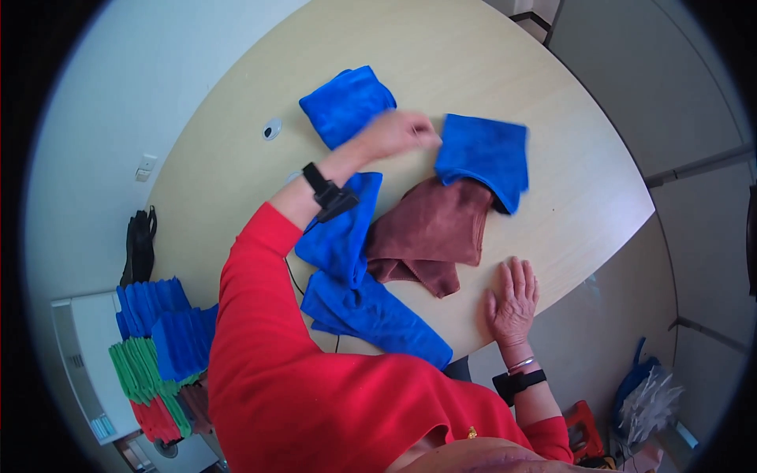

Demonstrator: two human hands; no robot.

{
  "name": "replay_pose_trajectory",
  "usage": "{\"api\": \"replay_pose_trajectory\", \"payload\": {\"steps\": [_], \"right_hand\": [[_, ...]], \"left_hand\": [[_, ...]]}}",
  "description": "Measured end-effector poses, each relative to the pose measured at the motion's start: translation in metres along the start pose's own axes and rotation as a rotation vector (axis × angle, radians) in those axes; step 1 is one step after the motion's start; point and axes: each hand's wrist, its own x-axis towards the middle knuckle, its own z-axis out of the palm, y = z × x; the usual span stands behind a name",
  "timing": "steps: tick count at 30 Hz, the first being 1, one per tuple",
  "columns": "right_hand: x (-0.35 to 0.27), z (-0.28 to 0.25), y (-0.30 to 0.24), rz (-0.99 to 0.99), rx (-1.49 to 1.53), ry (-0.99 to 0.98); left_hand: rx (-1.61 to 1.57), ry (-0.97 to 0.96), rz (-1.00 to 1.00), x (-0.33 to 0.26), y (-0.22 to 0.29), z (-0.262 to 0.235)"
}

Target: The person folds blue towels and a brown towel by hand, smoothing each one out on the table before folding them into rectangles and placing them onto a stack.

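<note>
Square blue cloth (487, 150) lies on the counter (441, 55), touching the brown cloth (434, 221). Your left hand (402, 133), just beside it, is blurred, fingers curled; cannot tell if gripping. Your right hand (514, 303) lies flat, empty. Judged progress: square cloth and far blue cloth (345, 102) look folded; brown cloth and near blue cloth (378, 319) look loose, probably unfinished. Blue cloth stack (185, 343) at your left.
</note>
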Motion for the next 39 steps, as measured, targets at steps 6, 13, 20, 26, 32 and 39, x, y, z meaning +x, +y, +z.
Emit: {"api": "replay_pose_trajectory", "payload": {"steps": [6, 13, 20, 26, 32, 39], "right_hand": [[0.002, 0.000, -0.005, -0.034, -0.060, 0.041], [0.006, 0.017, 0.001, -0.102, -0.192, 0.123], [0.005, 0.028, 0.017, -0.149, -0.327, 0.178], [0.007, 0.035, 0.017, -0.162, -0.354, 0.194], [0.007, 0.034, 0.017, -0.071, -0.371, 0.209], [-0.017, 0.031, -0.005, -0.068, -0.323, 0.088]], "left_hand": [[0.760, 0.619, -0.193, -0.026, -0.152, -0.049], [-0.280, 0.462, -0.126, -0.066, -0.178, -0.039], [-0.562, 0.767, 0.178, -0.148, -0.076, -0.073], [-0.514, 0.537, 0.292, -0.236, -0.059, -0.004], [-0.387, 0.258, 0.090, -0.341, -0.032, 0.021], [-0.062, 0.188, -0.107, -0.497, 0.038, 0.113]]}}
